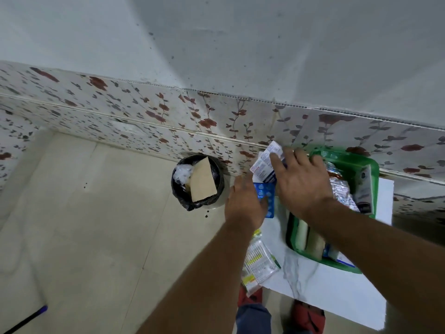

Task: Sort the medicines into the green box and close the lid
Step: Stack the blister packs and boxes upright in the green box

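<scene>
Beside the green box (372, 169), both hands outstretched: left hand (243, 203), right hand (301, 182).

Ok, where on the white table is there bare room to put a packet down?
The near half of the white table, between the green box and the near edge. Its left edge is crowded: sachets, blue blister pack, left hand, right hand.

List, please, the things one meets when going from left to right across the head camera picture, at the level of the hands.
Black bin on the floor → left hand → blue blister pack → right hand → foil strips inside the green box.
</scene>
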